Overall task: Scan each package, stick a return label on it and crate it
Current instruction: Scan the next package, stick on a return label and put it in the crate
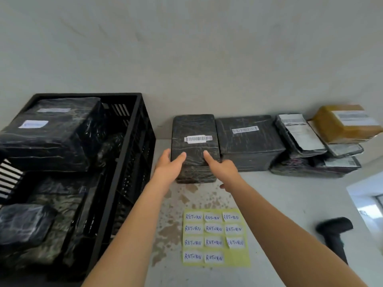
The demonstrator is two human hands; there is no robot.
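Observation:
A black-wrapped package (194,129) with a white barcode sticker stands on the table against the wall. My left hand (169,164) grips its near left corner, thumb on top. My right hand (222,168) holds its near right side, with one finger lying on the top. A yellow sheet (238,259) of white handwritten RETURN labels lies in front of me. A black crate (132,162) at the left holds several wrapped packages, the top one carrying two labels. A black handheld scanner (334,230) lies at the right.
More packages line the wall to the right: a wide black one (248,146), a stack of black and grey mailers (306,146) and a yellow-brown parcel (344,123) on top. Brown stains mark the table near the label sheet.

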